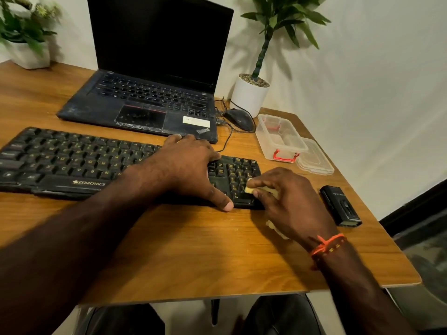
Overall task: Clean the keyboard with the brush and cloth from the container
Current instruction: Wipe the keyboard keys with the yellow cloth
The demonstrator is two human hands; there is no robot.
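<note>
Nearest the camera, 2 dark knees show under the front edge of the wooden desk [193, 250], and a broad band of bare wood lies between that edge and the keyboard.

The right hand [290, 204] sits at the keyboard's right end with its fingers curled, pinching a pale yellow cloth [251, 188] against the number-pad keys; a loose bit of the cloth also shows under the heel of the hand, on the wood. An orange thread band [326, 245] circles that wrist. The left hand [188, 168] lies spread flat over the keyboard [60, 160], fingers nearly straight and pressing down, thumb reaching over the front edge onto the desk; it grips nothing.

The black keyboard runs from the left border of the view to just beside the right hand. Right of the hand, apart from it and near the desk's right edge, lies a black rectangular case [339, 205]; whether it is the brush I cannot tell.

Farther back on the right stands the clear container [278, 139] with red clips, open, its lid [315, 158] lying touching its right side. Behind the keyboard sits an open laptop [145, 100], screen dark, with a mouse [238, 118] to its right. A potted plant [251, 93] stands in the far right corner, another [26, 44] at far left.
</note>
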